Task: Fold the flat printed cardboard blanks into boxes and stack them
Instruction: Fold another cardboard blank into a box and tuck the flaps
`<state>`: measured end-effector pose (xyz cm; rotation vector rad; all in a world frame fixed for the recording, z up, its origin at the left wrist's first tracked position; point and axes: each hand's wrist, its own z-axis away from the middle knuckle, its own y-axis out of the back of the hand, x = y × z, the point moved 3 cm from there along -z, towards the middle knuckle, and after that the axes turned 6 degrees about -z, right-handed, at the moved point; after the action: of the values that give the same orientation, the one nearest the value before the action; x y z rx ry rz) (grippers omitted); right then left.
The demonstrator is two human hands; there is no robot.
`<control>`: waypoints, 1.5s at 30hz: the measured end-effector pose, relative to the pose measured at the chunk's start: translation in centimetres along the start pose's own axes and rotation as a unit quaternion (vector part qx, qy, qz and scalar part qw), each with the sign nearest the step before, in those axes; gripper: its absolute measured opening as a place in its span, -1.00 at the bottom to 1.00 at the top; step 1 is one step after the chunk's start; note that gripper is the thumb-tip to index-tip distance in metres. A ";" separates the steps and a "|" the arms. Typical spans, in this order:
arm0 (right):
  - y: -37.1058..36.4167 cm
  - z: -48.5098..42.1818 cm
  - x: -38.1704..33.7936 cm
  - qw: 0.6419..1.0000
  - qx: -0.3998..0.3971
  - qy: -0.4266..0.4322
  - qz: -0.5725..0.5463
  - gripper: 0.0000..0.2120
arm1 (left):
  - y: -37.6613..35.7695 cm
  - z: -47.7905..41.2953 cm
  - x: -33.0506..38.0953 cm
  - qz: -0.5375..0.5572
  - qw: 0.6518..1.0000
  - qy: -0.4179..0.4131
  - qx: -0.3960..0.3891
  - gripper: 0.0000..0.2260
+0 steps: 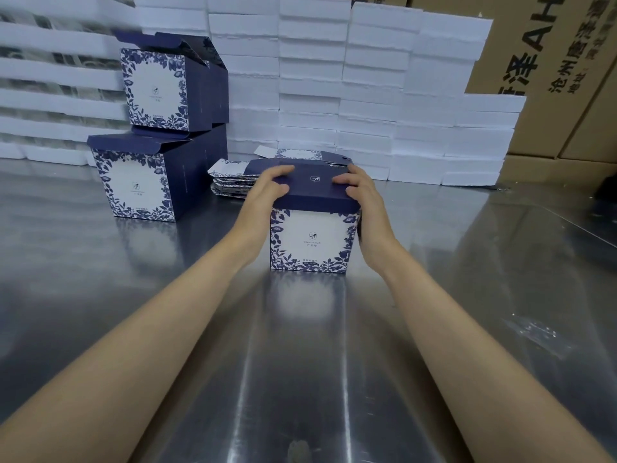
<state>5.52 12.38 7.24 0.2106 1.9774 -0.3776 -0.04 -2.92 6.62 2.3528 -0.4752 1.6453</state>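
A folded blue-and-white floral box (pixel 312 240) stands upright on the steel table (pixel 300 362) at the centre. My left hand (pixel 267 188) grips its top left edge, with fingers curled over the dark blue lid. My right hand (pixel 359 192) grips the top right edge in the same way. Behind the box lies a pile of flat printed blanks (pixel 233 182). At the left, a finished box (pixel 157 90) with its lid flaps raised sits on top of another finished box (pixel 140 185).
White foam slabs (pixel 367 95) are stacked in a wall along the back of the table. Brown printed cartons (pixel 561 61) stand at the far right. A crumpled piece of clear plastic film (pixel 534 332) lies on the table at right.
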 end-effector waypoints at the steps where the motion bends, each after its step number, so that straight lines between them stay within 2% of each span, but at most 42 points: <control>1: 0.1 0.1 -0.2 1.000 0.004 -0.010 -0.021 -0.79 | 0.1 0.1 0.2 0.004 1.000 -0.006 -0.003 -0.67; 3: 0.4 0.1 -0.4 0.997 0.002 -0.024 -0.077 -0.66 | 0.3 0.1 0.6 0.005 1.000 -0.029 -0.004 -0.65; 5: 0.5 0.1 -0.4 0.993 -0.011 -0.027 -0.110 -0.43 | 0.4 0.0 0.5 0.006 0.998 -0.055 -0.013 -0.50; 8: 0.6 0.4 -0.6 0.998 -0.054 0.003 -0.021 -0.22 | 0.2 0.2 0.5 -0.006 0.997 -0.076 -0.032 -0.28; 10: 0.5 0.8 -0.8 0.997 -0.068 0.029 0.031 -0.21 | 0.3 0.2 0.3 -0.033 0.995 -0.089 -0.041 -0.20; 13: 0.7 0.9 -1.1 0.993 -0.045 0.075 0.074 -0.24 | 0.6 0.2 0.3 -0.060 0.992 -0.101 -0.055 -0.15; 16: 1.0 0.8 -1.2 0.982 -0.036 0.126 0.134 -0.38 | 0.0 0.7 0.0 -0.118 0.986 -0.114 -0.039 -0.11; 19: 1.0 1.0 -0.1 0.952 -0.038 0.173 0.250 -0.60 | -0.8 1.3 -1.1 -0.235 0.959 -0.157 0.032 -0.28; 22: 1.1 1.0 0.8 0.950 -0.018 0.180 0.256 -0.70 | -0.5 1.2 -1.5 -0.287 0.934 -0.201 0.076 -0.58; 25: 1.1 0.8 0.8 0.949 -0.009 0.199 0.244 -0.80 | -0.2 0.8 -1.1 -0.324 0.902 -0.273 0.081 -0.71; 31: 0.8 0.8 0.8 0.948 0.019 0.214 0.236 -0.88 | -0.2 0.4 -0.3 -0.302 0.908 -0.270 0.106 -0.87; 34: 0.8 0.8 0.8 0.952 0.029 0.213 0.218 -0.89 | -0.3 0.3 -0.1 -0.300 0.912 -0.257 0.110 -0.89; 39: 1.8 0.7 1.1 0.984 0.034 0.140 0.107 -0.89 | 0.4 0.4 -0.2 -0.257 0.933 -0.234 0.088 -0.87; 45: 1.6 0.8 0.9 0.979 0.037 0.158 0.127 -0.90 | 0.7 0.3 -0.1 -0.223 0.948 -0.211 0.086 -0.87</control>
<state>6.28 13.58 5.83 0.5962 2.2142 -0.2641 -0.11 -3.61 6.42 2.6889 0.1423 1.0185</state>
